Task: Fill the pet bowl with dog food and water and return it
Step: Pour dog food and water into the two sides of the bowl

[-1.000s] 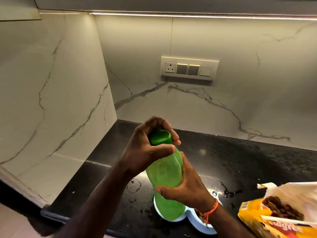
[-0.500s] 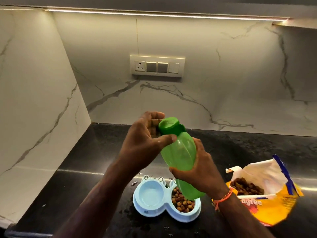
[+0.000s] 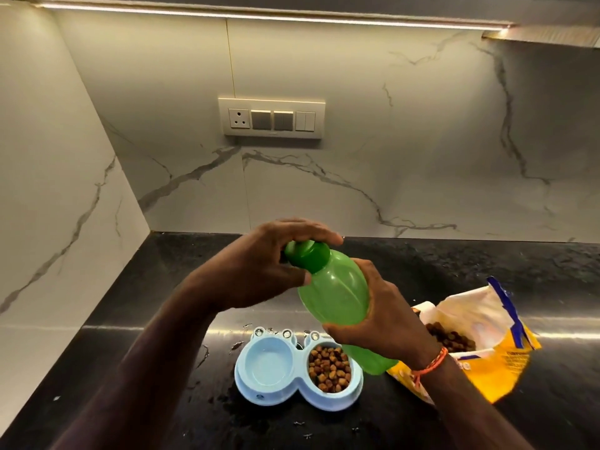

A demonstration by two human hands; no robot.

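With the right hand gripping the translucent green plastic bottle and the left hand curled round its cap, I'd steady it upright while twisting, above the pale-blue double pet bowl on the near black surface.

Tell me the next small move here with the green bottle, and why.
Probably twist the cap off with the left hand while the right hand steadies the green bottle. The cap looks closed, the kibble compartment is already filled, and the left compartment of the pet bowl appears to lack water.
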